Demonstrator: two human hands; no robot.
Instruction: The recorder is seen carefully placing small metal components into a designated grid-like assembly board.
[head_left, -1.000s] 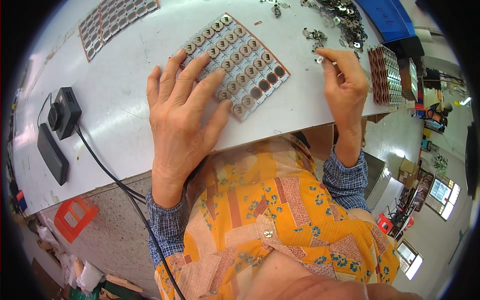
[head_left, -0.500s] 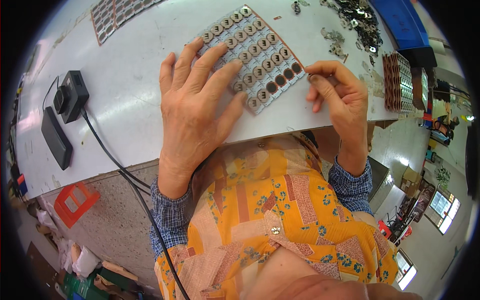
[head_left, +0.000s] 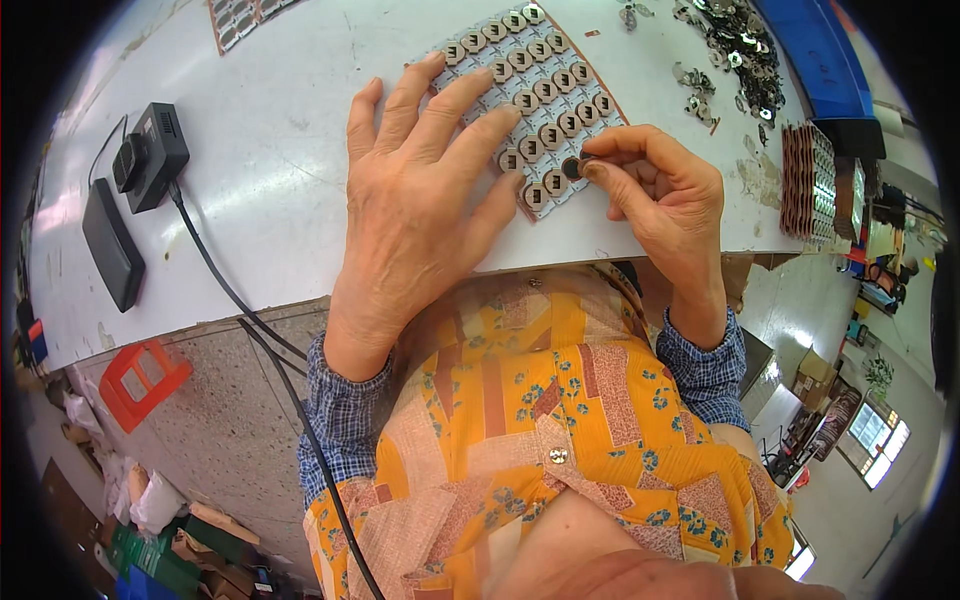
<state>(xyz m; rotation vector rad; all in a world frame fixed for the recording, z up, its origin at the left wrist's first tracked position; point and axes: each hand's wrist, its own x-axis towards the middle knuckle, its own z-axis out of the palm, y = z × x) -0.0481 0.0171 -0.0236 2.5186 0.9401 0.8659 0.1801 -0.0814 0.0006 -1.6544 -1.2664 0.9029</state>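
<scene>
A circuit board panel [head_left: 612,120] lies slanted on the table, its rows of round pads mostly topped with small octagonal metal clips [head_left: 555,182]. My left hand [head_left: 415,185] rests across the panel's left side, fingers spread over its edge. Over the row nearest me, my right hand [head_left: 655,190] pinches thumb and forefinger together at the bare dark pads [head_left: 571,168]. What sits between those fingertips is too small and covered to make out; they touch or hover just above the panel.
Loose metal clips [head_left: 740,55] lie heaped at the back right, beside a blue bin [head_left: 815,60]. Stacked panels [head_left: 805,180] stand at the right edge. Another panel [head_left: 240,22] lies far left. A black cabled device [head_left: 158,155] and a flat black box [head_left: 112,245] occupy the left side.
My right hand has moved left from the panel's right corner onto its nearest row. My left hand and the panel appear shifted slightly right and up in view, along with the scene.
</scene>
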